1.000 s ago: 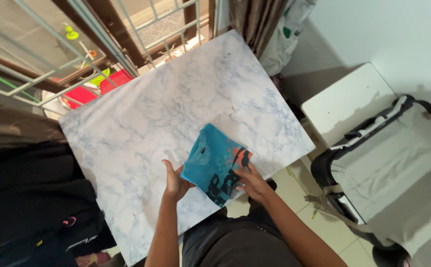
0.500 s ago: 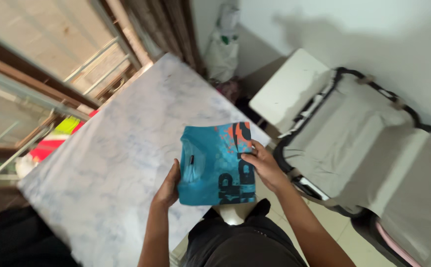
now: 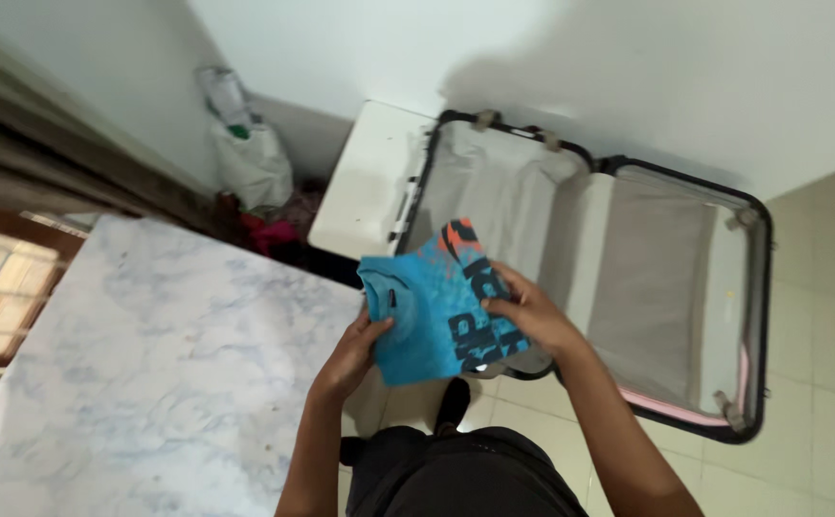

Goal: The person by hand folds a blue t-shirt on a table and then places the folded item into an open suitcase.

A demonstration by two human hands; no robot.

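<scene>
One folded shirt (image 3: 436, 302), one suitcase (image 3: 628, 287), one table (image 3: 149, 383).

A folded shirt (image 3: 441, 306) is hanging between the tabletop (image 3: 140, 383) on the left and the open suitcase (image 3: 628, 278) lying on the floor to the right. A low stool (image 3: 365, 177) is standing behind, touching the suitcase's left edge, with a bag (image 3: 250, 163) left of it by the wall.

A single head-worn camera looks steeply down from above the person's own torso, facing forward and down, close enough that both forearms fill the lower middle. The white, blue-veined marble tabletop (image 3: 149, 364) runs off the frame from 7 to 9 o'clock, and the open grey-lined suitcase with a black rim (image 3: 666, 287) lies on the floor from 1 to 4 o'clock. No second view shares the scene.
</scene>
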